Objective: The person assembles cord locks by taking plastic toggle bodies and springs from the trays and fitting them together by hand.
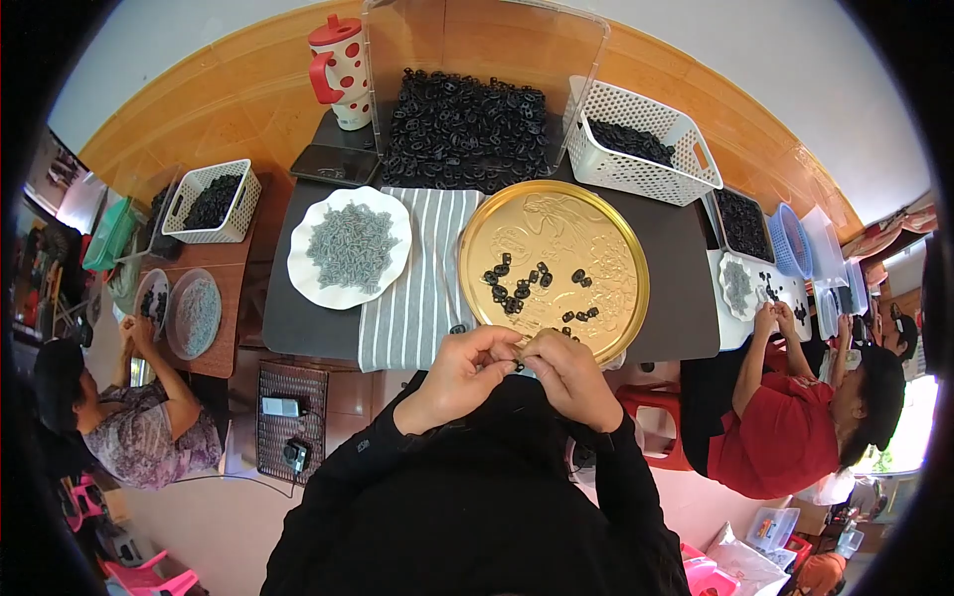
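On the left of our dark worktop (298,318) we see a white scalloped plate (303,268) heaped with small grey pieces (350,243), then a striped cloth (417,288). Our left hand (462,372) and right hand (571,372) meet at the near edge, fingertips pinched together on a small black part (518,366) between them; each grip is closed tight. Just beyond lies a gold round tray (616,248) scattered with black parts (517,283). To the right stands a white basket (646,169).
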### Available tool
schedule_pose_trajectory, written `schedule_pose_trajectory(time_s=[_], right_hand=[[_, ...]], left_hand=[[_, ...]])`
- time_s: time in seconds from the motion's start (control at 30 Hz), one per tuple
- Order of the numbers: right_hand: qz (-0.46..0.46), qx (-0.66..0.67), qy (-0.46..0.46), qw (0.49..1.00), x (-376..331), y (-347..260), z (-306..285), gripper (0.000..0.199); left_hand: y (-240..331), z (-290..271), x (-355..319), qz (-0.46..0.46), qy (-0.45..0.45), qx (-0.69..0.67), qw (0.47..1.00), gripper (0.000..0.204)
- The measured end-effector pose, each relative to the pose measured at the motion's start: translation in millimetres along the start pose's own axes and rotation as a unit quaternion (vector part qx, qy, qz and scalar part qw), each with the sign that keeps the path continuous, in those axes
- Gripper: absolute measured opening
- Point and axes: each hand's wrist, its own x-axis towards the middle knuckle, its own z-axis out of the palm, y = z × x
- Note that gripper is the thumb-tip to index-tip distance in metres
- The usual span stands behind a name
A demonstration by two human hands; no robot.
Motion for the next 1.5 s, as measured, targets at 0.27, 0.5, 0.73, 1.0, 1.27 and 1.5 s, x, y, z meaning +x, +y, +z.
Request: schedule_pose_trajectory(time_s=[0.27,0.5,0.73,1.0,1.27,1.5], right_hand=[[-0.027,-0.022,-0.020,0.999,-7,-14,31,0.012],[0.000,0.017,0.031,0.999,10,-20,50,0.007],[-0.060,-0.220,0.102,0.968,49,-19,71,0.020],[-0.077,-0.372,0.053,0.924,55,-19,86,0.014],[-0.122,-0.351,-0.032,0.928,49,-16,82,0.015],[-0.076,-0.208,-0.011,0.975,65,-12,94,0.016]], left_hand=[[0,-1,-38,0.024,0.050,0.023,0.998,0.030],[1,-25,-51,-0.025,0.085,-0.086,0.992,0.029],[2,-59,-56,0.002,0.171,-0.089,0.981,0.031],[-4,-64,-56,0.004,0.173,-0.118,0.978,0.030],[-2,-66,-55,0.005,0.182,-0.099,0.978,0.029],[0,-66,-58,-0.009,0.208,-0.089,0.974,0.028]])
